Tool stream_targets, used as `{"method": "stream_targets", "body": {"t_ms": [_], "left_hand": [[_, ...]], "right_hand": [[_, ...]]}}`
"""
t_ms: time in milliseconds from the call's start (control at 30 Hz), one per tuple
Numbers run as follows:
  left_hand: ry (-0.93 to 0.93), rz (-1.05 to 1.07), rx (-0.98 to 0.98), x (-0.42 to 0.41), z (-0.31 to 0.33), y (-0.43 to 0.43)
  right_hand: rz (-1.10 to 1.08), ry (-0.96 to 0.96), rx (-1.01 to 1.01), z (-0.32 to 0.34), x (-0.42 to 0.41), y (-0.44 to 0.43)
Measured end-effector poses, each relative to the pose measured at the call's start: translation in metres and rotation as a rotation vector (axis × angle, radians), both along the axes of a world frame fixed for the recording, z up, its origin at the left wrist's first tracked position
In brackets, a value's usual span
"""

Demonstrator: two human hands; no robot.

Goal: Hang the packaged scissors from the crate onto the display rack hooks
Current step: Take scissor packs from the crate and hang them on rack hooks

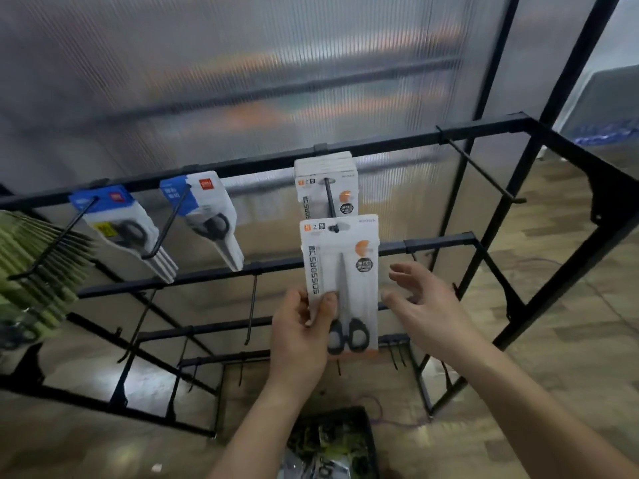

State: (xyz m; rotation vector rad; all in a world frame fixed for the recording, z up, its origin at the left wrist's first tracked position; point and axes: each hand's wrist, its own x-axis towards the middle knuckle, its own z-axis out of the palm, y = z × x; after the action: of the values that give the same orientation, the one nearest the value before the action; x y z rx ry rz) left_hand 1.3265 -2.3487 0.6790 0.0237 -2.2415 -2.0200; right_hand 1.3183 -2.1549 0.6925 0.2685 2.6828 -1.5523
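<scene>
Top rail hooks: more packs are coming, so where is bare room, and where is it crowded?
Free: the bare hook at the rail's right end, right of the orange packs, and the second-rail hook below the blue packs. Crowded: the middle hook, carrying those packs plus the scissors pack the left hand holds at its tip.

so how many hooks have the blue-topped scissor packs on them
2, both on the top rail: one hook beside the green packs, the other hook just right of it, left of the white-orange packs. Lower hooks look bare, though blur may hide some.
</scene>
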Motion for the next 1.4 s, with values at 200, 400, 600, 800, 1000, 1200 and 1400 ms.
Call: {"method": "stream_targets", "body": {"t_ms": [200,400,600,800,1000,1200,1400], "left_hand": [[-0.016,0.071,-0.01,-0.007,-0.007,0.007],[-0.068,0.145,-0.095,-0.037,0.005,0.016],[-0.111,0.277,-0.239,-0.098,0.016,0.023],[-0.16,0.31,-0.308,-0.108,0.013,0.021],[-0.186,0.183,-0.496,-0.075,0.028,-0.001],[-0.146,0.122,-0.956,-0.013,0.059,-0.056],[-0.048,0.06,-1.209,0.046,0.057,-0.126]], "right_hand": [[0.093,0.004,-0.017,0.005,-0.015,0.004],[0.18,-0.006,0.004,0.008,-0.021,0.012],[0.252,0.018,0.024,0.016,-0.015,0.025],[0.253,0.033,0.03,0.019,-0.013,0.035],[0.322,0.081,0.131,0.022,-0.01,-0.001],[0.432,0.093,0.423,0.03,0.001,-0.056],[0.417,0.127,0.649,0.036,0.038,-0.116]]}}
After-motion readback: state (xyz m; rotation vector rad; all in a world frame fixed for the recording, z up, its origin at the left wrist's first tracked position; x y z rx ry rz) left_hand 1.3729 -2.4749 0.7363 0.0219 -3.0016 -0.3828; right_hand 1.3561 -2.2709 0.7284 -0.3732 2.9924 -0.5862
